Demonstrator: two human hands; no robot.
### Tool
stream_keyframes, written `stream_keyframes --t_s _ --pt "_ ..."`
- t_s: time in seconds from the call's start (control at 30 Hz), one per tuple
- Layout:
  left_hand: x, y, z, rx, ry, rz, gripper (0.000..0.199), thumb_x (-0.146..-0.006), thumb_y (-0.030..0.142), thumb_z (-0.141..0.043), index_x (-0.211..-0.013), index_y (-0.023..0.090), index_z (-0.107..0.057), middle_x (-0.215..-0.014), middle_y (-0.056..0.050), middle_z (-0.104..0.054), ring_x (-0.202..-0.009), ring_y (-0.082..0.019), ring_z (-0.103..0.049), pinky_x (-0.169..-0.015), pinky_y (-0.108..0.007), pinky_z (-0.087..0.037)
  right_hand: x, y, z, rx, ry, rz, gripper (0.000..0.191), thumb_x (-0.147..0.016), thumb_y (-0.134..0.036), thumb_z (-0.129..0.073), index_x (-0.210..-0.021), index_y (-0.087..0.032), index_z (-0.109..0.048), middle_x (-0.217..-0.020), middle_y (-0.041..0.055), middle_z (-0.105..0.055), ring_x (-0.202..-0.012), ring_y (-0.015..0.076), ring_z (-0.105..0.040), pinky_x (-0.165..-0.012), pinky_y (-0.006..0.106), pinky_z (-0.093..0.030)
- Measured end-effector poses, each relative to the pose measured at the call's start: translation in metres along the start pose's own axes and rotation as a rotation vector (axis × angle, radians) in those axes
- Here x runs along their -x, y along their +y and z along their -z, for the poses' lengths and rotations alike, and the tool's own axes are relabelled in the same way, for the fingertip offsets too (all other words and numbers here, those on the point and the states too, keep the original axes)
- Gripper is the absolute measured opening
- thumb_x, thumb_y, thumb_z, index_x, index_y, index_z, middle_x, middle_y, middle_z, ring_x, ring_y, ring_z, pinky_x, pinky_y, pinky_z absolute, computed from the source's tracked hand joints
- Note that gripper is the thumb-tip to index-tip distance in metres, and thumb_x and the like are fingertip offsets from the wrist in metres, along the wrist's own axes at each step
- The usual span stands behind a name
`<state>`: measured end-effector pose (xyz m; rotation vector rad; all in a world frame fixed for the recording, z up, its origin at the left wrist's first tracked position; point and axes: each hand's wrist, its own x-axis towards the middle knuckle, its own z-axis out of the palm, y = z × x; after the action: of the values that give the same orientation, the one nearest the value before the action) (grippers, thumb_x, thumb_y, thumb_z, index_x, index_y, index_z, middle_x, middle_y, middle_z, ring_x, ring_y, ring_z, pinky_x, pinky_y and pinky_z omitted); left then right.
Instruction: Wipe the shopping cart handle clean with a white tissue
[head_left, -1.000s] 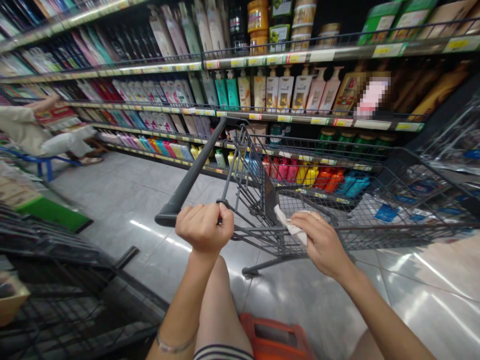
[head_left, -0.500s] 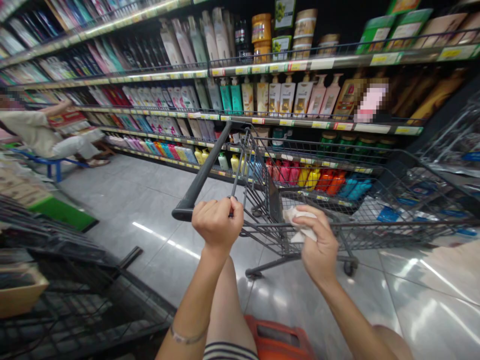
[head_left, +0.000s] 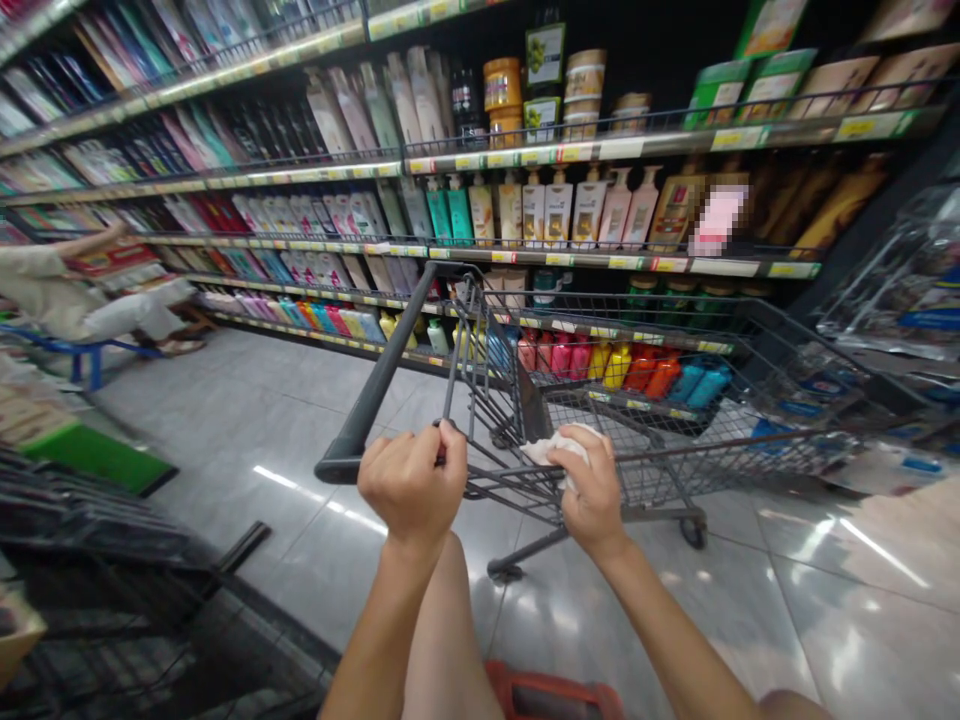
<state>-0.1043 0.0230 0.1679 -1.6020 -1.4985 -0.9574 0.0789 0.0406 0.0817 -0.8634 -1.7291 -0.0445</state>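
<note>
A dark metal shopping cart (head_left: pixel 652 470) stands in front of me, its thick handle (head_left: pixel 382 375) at the left end. My left hand (head_left: pixel 414 485) is a fist closed round the cart's frame, just right of the handle's near end. A crumpled white cloth or tissue (head_left: pixel 574 445) lies against the cart's near top rail. My right hand (head_left: pixel 592 490) has its fingers wrapped over this white piece at the rail. Through the wire mesh the basket shows no goods inside; colourful bottles (head_left: pixel 645 370) seen through it stand on the shelf behind.
Long shelves (head_left: pixel 525 255) of bottles and jars run behind the cart. A seated person (head_left: pixel 45 290) is at the far left. Dark racks (head_left: pixel 150 590) stand at lower left, an orange-red stool (head_left: pixel 555 695) below me, and packaged goods (head_left: pixel 900 280) at right.
My right hand has moved left along the cart's near rail with the white piece. My left hand keeps its grip. The view has shifted slightly, with the shelves now lower in the picture.
</note>
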Motion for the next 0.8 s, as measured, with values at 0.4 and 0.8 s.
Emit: stream_keyframes --t_s 0.4,0.8 --pt "-0.006 0.006 -0.002 -0.172 -0.11 0.013 0.033 -0.081 0.023 -0.05 -0.048 0.02 -0.051 -0.042 -0.001 -0.047 -0.044 -0.015 -0.041 -0.055 -0.03 -0.026 -0.016 0.011 -0.013 -0.082 -0.029 -0.083 0.042 -0.061 0.008 -0.034 -0.085 -0.019 -0.057 -0.106 0.0087 -0.052 -0.101 0.0214 -0.047 -0.086 0.041 -0.039" --pt "-0.007 0.015 -0.003 -0.231 -0.111 0.067 0.033 -0.081 0.024 -0.05 -0.048 0.02 -0.053 -0.042 -0.001 -0.048 -0.045 -0.015 -0.041 -0.055 -0.03 -0.023 -0.019 0.012 -0.024 -0.16 0.036 -0.157 0.039 -0.067 0.006 -0.035 -0.084 -0.019 -0.06 -0.106 0.0087 -0.054 -0.099 0.0204 -0.049 -0.085 0.04 -0.042"
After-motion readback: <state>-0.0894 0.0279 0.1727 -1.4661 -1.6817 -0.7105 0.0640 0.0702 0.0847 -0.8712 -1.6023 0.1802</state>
